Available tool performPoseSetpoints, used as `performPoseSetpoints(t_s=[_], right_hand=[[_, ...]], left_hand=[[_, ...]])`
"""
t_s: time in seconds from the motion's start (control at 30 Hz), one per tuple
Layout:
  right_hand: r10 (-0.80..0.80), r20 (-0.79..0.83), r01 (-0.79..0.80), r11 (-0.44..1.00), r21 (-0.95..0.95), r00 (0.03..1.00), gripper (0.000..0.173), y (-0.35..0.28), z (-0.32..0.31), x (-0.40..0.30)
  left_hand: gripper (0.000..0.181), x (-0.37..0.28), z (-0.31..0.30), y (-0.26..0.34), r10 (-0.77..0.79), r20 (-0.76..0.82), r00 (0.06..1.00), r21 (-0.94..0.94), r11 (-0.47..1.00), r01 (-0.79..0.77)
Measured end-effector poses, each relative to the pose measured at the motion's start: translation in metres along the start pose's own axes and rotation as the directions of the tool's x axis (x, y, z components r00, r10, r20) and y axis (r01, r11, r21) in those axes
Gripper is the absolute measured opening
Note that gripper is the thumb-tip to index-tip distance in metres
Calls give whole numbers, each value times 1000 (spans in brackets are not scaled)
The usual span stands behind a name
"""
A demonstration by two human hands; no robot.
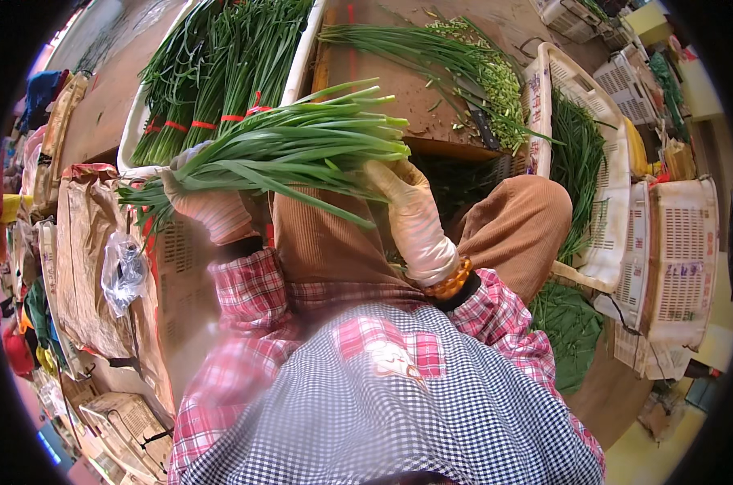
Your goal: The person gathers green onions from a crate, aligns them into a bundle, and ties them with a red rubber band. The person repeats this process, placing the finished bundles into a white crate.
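Both my hands, in thin whitish gloves, hold a loose bunch of green garlic chives (293,142) above my knees. My left hand (205,203) is around the leafy end. My right hand (406,212) grips the pale cut stem end, which points right. Behind the bunch, a white plastic crate (124,145) holds several chive bundles (202,103) tied with red bands. On the brown board (372,91) lie more loose chives (415,51), a knife with a black handle (483,126) and a heap of short cut stem ends (506,100).
At my right stands a white plastic crate (612,224) with loose chives (575,157) in it. More crates (681,260) are stacked beyond it. A green sheet or bag (569,339) lies by my right elbow. A brown woven sack (87,260) with a clear plastic bag (124,273) is at my left.
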State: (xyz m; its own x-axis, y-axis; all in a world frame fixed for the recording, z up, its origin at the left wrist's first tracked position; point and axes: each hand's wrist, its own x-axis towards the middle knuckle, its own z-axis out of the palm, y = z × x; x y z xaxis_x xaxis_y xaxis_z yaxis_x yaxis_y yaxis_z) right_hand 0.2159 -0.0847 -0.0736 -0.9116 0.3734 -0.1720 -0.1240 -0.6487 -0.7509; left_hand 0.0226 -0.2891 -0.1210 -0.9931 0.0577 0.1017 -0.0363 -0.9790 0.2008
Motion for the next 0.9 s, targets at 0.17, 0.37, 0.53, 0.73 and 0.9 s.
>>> performPoseSetpoints(t_s=[0.17,0.37,0.53,0.73,0.9], right_hand=[[66,42,-50,953,-298,997,25,-9,-9,-14],[25,217,145,667,-730,976,29,-33,-21,-20],[-94,199,218,282,-934,975,13,-76,-61,-13],[-56,123,129,127,-983,991,33,-70,-90,1],[79,117,-21,900,-435,990,29,-33,-53,24]], left_hand=[[21,1,-4,2,-64,18,998,-85,994,65],[17,-2,4,-5,-134,28,991,-209,968,137],[17,5,-21,9,-175,152,973,-190,961,202],[19,1,1,-3,-144,75,987,-239,958,158],[19,1,5,-4,-159,63,985,-262,950,170]])
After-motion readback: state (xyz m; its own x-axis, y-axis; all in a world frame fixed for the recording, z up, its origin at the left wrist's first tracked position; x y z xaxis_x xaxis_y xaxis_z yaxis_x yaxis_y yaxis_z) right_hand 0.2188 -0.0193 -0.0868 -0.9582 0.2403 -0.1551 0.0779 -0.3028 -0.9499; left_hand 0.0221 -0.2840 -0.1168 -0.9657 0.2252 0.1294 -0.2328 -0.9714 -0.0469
